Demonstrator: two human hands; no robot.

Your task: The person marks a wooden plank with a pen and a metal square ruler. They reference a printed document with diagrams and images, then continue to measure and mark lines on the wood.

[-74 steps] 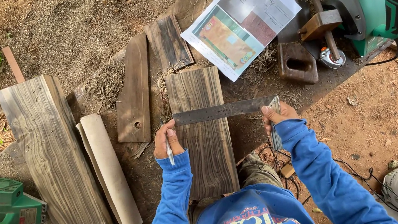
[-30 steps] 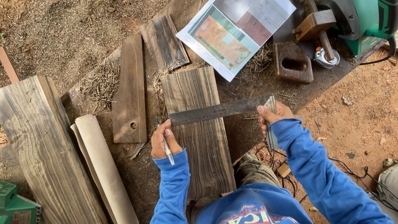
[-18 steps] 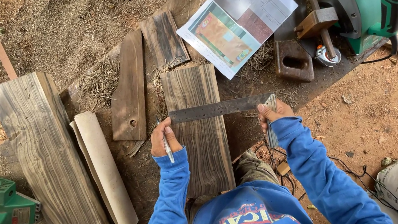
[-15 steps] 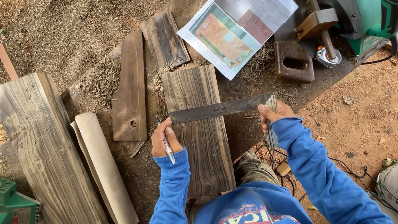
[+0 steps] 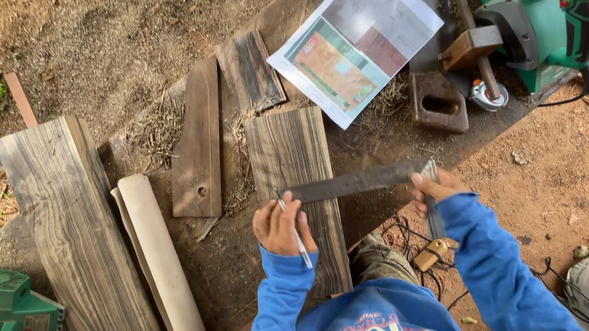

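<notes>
**K:** Steel square (image 5: 360, 180) lies crosswise on the dark plank (image 5: 298, 195), blade at right angles to the grain. Plank's long axis runs straight away from the person; blade runs left–right.

**M:** Hands?

**K:** Left hand (image 5: 281, 227) is closed around a pen (image 5: 292, 227), tip touching the plank just at the blade's left end, near edge. Right hand (image 5: 436, 187) grips the square at its corner, off the plank's right edge, short leg pointing back toward the body.

**M:** So the pen hand is nearer the line?

**K:** Yes, blade edge sits directly beyond the tip, extending rightward toward the other hand.

**M:** Farther out?

**K:** Smaller board offcuts (image 5: 197, 151) just past the plank, printed sheet (image 5: 354, 38) beyond, green power saw (image 5: 541, 8) far right.
</notes>
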